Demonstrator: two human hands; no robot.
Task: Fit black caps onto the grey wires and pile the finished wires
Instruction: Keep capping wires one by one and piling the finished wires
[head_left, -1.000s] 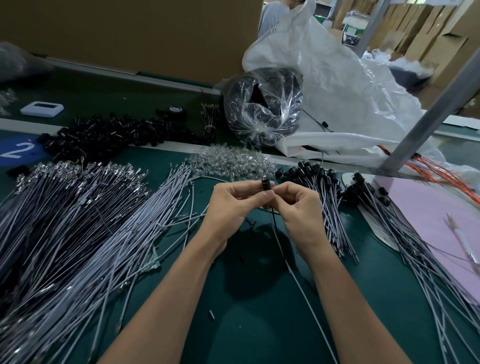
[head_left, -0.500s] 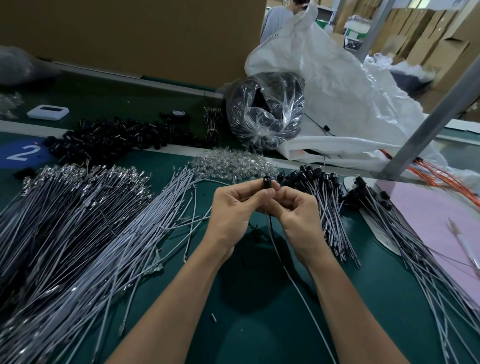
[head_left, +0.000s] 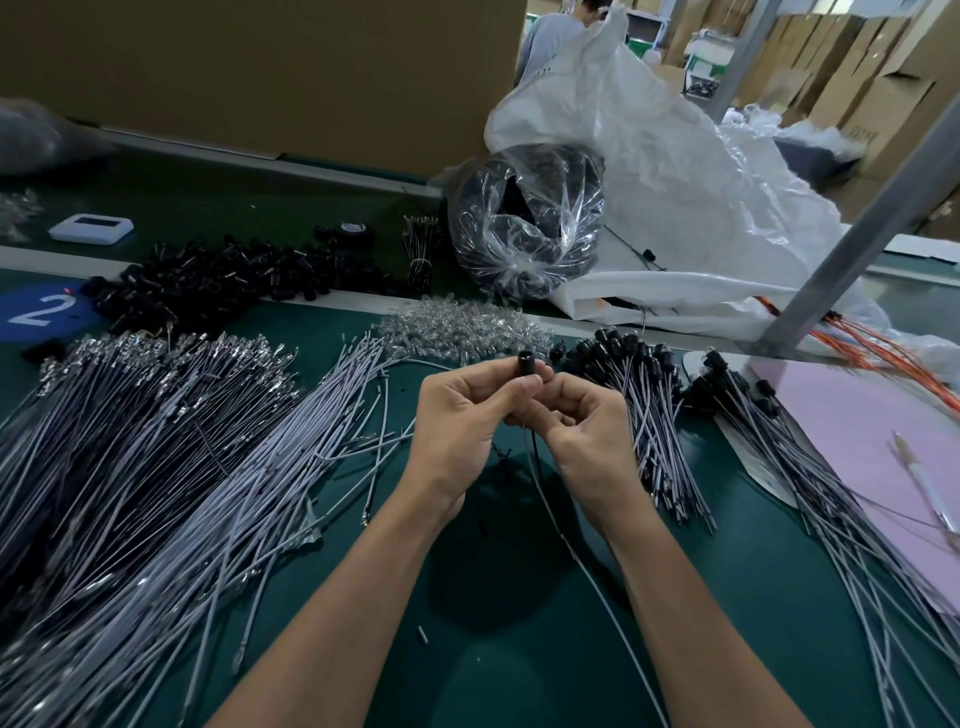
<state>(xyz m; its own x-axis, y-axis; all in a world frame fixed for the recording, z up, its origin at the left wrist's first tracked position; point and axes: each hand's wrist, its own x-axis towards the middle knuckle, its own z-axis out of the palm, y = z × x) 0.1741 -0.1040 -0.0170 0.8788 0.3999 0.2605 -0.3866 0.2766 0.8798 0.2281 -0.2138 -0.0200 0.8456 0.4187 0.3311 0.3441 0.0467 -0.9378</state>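
My left hand (head_left: 462, 421) and my right hand (head_left: 584, 431) meet above the green table. Between thumb and fingers my left hand pinches a black cap (head_left: 525, 364), which stands upright. My right hand grips the grey wire (head_left: 587, 577) just under the cap; the wire trails down toward me. Uncapped grey wires (head_left: 171, 483) lie in a broad heap at the left. Finished wires with black caps (head_left: 649, 410) are piled just right of my hands, and a second pile (head_left: 810, 467) lies further right. Loose black caps (head_left: 223, 286) are heaped at the back left.
Clear plastic pieces (head_left: 457, 330) lie behind my hands. A clear bag of black parts (head_left: 524, 228) and a big white bag (head_left: 675, 171) stand at the back. A grey post (head_left: 852, 228) slants at the right, with orange wires (head_left: 893, 358), a pink sheet (head_left: 878, 441) and a pen (head_left: 924, 483).
Both hands have stayed together in the same spot. The black cap stands a little higher above my left thumb than before, and the view has tilted slightly.
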